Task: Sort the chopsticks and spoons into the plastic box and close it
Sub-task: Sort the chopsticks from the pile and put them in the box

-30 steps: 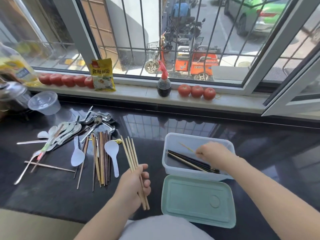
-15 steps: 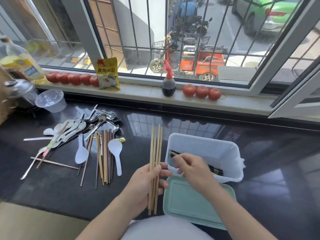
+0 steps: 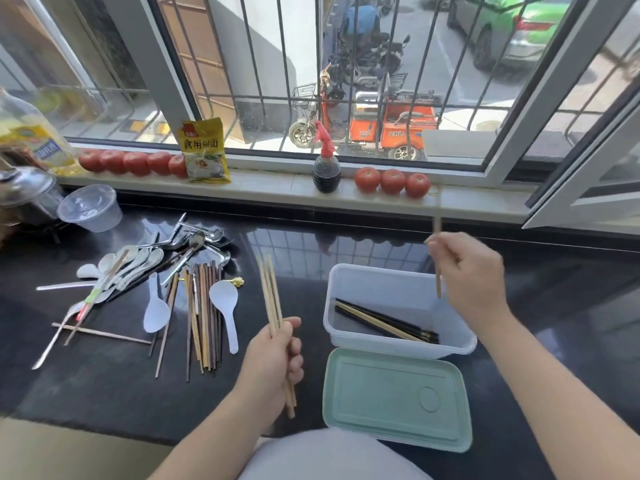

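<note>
Gripping three bamboo chopsticks (image 3: 271, 299) in left hand (image 3: 273, 362), right hand (image 3: 471, 271) pinching one chopstick (image 3: 437, 258) above plastic box (image 3: 398, 282)

Yellow packet (image 3: 205, 152) on windowsill: "食用…面", third character unclear.

Mint-green lid (image 3: 394, 396); translucent white box (image 3: 398, 289); black counter (image 3: 104, 386).

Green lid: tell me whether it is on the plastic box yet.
No, the green lid lies flat on the counter in front of the open plastic box.
</note>
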Action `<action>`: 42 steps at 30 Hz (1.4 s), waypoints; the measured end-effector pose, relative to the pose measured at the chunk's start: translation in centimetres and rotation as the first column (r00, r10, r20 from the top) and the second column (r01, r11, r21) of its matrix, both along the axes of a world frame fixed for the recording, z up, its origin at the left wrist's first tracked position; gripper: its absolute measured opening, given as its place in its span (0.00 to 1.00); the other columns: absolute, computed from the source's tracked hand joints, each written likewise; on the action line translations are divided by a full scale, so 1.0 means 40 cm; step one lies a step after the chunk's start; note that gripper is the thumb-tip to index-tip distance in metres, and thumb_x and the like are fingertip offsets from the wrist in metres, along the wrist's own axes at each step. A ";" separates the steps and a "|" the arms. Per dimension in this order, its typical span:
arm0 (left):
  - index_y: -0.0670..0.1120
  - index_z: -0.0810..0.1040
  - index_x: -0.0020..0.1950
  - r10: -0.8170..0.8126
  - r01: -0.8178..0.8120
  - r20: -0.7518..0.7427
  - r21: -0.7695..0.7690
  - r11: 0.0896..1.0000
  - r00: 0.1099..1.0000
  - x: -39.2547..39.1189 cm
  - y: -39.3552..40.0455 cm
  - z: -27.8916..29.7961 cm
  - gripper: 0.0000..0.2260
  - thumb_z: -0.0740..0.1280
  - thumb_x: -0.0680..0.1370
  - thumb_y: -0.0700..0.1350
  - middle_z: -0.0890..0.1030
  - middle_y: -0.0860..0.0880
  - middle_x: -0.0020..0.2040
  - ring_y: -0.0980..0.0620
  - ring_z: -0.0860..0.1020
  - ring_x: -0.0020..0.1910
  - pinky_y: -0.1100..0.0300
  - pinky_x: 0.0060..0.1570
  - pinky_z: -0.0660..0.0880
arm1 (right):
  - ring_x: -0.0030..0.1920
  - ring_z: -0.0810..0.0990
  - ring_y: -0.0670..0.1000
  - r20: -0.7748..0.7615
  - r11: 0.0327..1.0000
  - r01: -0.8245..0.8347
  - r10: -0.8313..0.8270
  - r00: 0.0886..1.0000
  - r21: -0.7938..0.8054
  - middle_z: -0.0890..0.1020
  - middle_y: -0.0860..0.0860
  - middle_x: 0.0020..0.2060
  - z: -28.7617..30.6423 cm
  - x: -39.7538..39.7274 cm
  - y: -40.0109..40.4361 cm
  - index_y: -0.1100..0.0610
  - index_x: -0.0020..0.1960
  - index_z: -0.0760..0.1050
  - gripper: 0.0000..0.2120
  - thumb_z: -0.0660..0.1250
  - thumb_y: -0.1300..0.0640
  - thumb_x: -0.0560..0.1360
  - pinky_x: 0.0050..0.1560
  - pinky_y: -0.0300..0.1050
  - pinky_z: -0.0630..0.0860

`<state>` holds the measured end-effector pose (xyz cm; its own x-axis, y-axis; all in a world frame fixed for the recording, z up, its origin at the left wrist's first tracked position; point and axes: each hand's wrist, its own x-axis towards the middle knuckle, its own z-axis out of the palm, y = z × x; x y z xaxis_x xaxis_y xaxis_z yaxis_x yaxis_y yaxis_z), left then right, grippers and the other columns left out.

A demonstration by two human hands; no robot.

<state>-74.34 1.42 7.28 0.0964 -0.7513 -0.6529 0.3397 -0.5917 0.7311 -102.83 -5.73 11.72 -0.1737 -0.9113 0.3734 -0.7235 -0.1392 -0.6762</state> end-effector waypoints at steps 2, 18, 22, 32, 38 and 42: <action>0.41 0.76 0.61 0.043 -0.043 -0.001 0.045 0.998 0.999 0.008 0.003 -0.010 0.11 0.58 0.86 0.44 0.65 0.51 0.28 0.56 0.58 0.24 0.64 0.20 0.56 | 0.46 0.80 0.55 -0.495 0.874 -0.100 0.360 0.791 0.475 0.82 0.49 0.45 -0.070 0.009 -0.036 0.51 0.52 0.82 0.08 0.63 0.54 0.82 0.45 0.48 0.74; 0.43 0.79 0.61 -0.002 0.006 -0.072 0.046 0.999 0.997 0.009 0.018 0.014 0.12 0.58 0.85 0.46 0.69 0.49 0.30 0.55 0.60 0.24 0.63 0.21 0.55 | 0.55 0.79 0.59 -0.404 0.670 -0.007 0.457 0.793 0.742 0.83 0.54 0.54 -0.210 0.143 -0.063 0.54 0.57 0.78 0.14 0.59 0.47 0.81 0.50 0.49 0.76; 0.40 0.78 0.62 -0.116 0.108 -0.102 -0.075 0.991 0.988 -0.001 0.024 0.021 0.11 0.58 0.85 0.41 0.74 0.47 0.32 0.54 0.65 0.24 0.64 0.22 0.58 | 0.40 0.80 0.54 0.063 0.812 -0.096 0.073 0.995 0.575 0.83 0.51 0.36 -0.117 0.205 0.056 0.57 0.42 0.78 0.13 0.62 0.52 0.80 0.43 0.49 0.75; 0.44 0.82 0.58 -0.462 0.457 0.018 -0.186 0.870 0.887 -0.063 0.055 0.032 0.12 0.60 0.85 0.46 0.84 0.43 0.44 0.49 0.78 0.30 0.59 0.30 0.70 | 0.40 0.79 0.51 0.777 0.824 -0.317 -0.216 0.591 0.470 0.82 0.52 0.35 -0.045 0.266 0.210 0.58 0.44 0.82 0.08 0.68 0.60 0.80 0.45 0.45 0.76; 0.41 0.77 0.57 0.031 -0.027 0.112 -0.035 0.999 0.993 -0.001 0.027 0.010 0.11 0.57 0.86 0.46 0.81 0.45 0.34 0.52 0.72 0.24 0.62 0.24 0.66 | 0.40 0.82 0.49 0.658 0.978 0.209 -0.149 0.738 -0.012 0.84 0.51 0.39 0.050 0.087 0.058 0.54 0.50 0.79 0.08 0.62 0.57 0.84 0.39 0.41 0.77; 0.39 0.77 0.58 0.228 -0.229 0.012 0.050 0.972 0.974 0.034 0.020 -0.011 0.12 0.58 0.86 0.46 0.71 0.49 0.29 0.55 0.61 0.21 0.65 0.19 0.57 | 0.43 0.80 0.52 -0.266 0.928 -0.173 0.268 0.926 0.330 0.83 0.47 0.43 -0.041 0.024 -0.041 0.50 0.49 0.80 0.07 0.64 0.55 0.82 0.43 0.45 0.75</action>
